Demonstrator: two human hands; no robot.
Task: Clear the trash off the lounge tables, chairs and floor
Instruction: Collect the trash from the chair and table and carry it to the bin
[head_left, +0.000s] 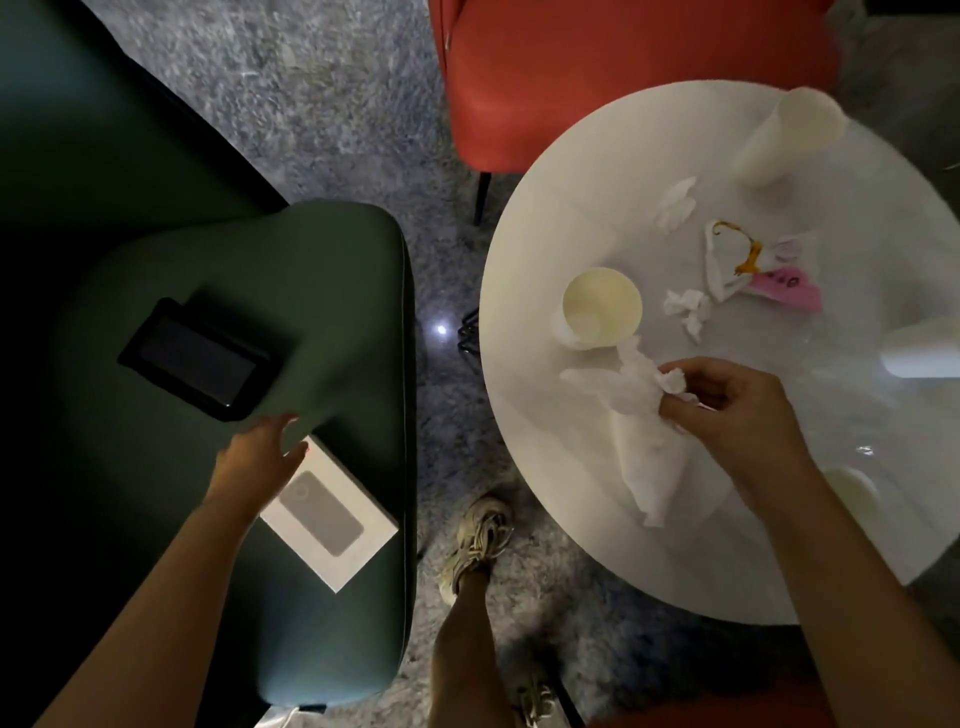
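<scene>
Mix-ups are the risk far left of the open paper cup (602, 306): a dark device (195, 358) and a white box (330, 525) lie on the green seat (322, 270). The left hand (260, 457), fingers loose and holding nothing, hangs at the box's corner. Neither item looks like trash. Just below the cup on the bench (545, 223), the right hand (727, 410) pinches a tissue wad (672, 379) over a limp tissue sheet (644, 457). A careless lift could drag the sheet against the cup and tip it. Right of the cup, scraps (688, 306) and a stained wrapper (748, 265) lie uncollected.
</scene>
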